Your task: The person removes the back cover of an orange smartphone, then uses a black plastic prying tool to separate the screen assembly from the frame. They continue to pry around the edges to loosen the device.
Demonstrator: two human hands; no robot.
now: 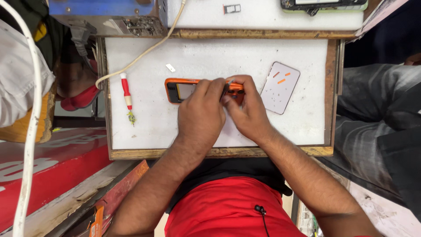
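Note:
An orange phone [179,90] lies on the white foam pad [210,61] of a wooden tray. My left hand [201,115] rests over the phone's middle and presses on it. My right hand [247,107] is at the phone's right end, its fingers pinching a thin metal tool [228,84] against the phone. The fingers of both hands meet over the phone and hide most of its body. A pale phone back panel [280,87] with small orange strips and tiny screws on it lies just right of my right hand.
A red-handled soldering iron [127,94] with a cream cable [149,48] lies left of the phone. A small white chip [170,67] sits above it. Farther back are a card tray [232,8] and another phone [324,4]. Another person's grey-trousered leg [377,114] is at right.

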